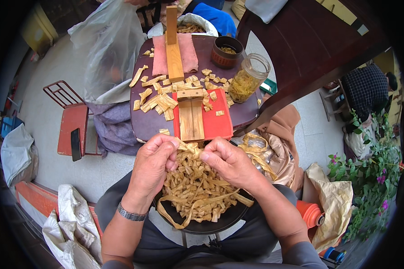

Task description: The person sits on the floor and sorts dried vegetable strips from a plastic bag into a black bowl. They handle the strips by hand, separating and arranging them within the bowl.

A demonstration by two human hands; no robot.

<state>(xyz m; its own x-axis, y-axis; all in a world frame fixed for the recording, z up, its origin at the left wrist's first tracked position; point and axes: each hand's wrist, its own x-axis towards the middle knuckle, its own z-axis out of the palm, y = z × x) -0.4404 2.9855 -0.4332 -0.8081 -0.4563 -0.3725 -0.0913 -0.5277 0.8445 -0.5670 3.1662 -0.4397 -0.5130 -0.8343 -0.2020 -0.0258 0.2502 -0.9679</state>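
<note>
both hands pinched one tan strip [189, 148] between them, left hand [153, 163] and right hand [229, 162] equally close, its length running left-right above the bowl [220, 222], near of the counter [143, 121].

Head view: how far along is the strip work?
Done: many cut tan pieces lie on the small table. In hand: left hand and right hand pinch one strip together. Left: a dark bowl heaped with strips.
</note>
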